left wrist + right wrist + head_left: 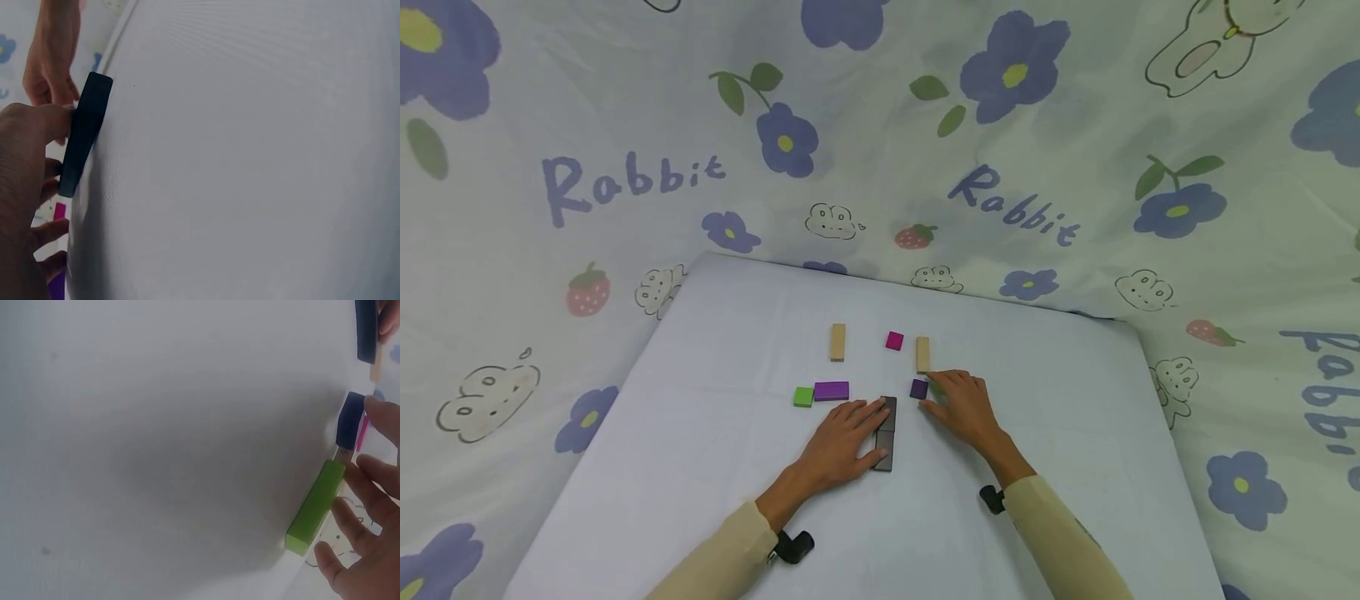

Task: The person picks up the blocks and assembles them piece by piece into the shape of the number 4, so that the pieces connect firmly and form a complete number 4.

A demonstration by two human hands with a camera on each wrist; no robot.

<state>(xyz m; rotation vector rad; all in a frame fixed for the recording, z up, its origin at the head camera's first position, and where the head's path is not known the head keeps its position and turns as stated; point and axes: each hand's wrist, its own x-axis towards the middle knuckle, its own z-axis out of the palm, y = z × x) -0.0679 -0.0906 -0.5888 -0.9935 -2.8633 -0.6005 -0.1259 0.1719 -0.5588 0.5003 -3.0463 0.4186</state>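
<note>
Two black blocks (885, 450) lie end to end in a line at the table's middle. My left hand (841, 446) rests against their left side, fingers at the farther block and thumb on the nearer one. My right hand (964, 408) is spread beside a dark purple cube (919, 389), its thumb close to or touching the cube. A green block (315, 503) lies beside that hand's fingers in the right wrist view; the hand mostly hides it in the head view. A wooden block (922, 355) stands just beyond the right fingertips.
Left of the black blocks lie a purple block (832, 391) and a green cube (803, 397), side by side. Farther back are another wooden block (838, 342) and a magenta cube (894, 341). A patterned curtain (850, 167) surrounds the white table (722, 467).
</note>
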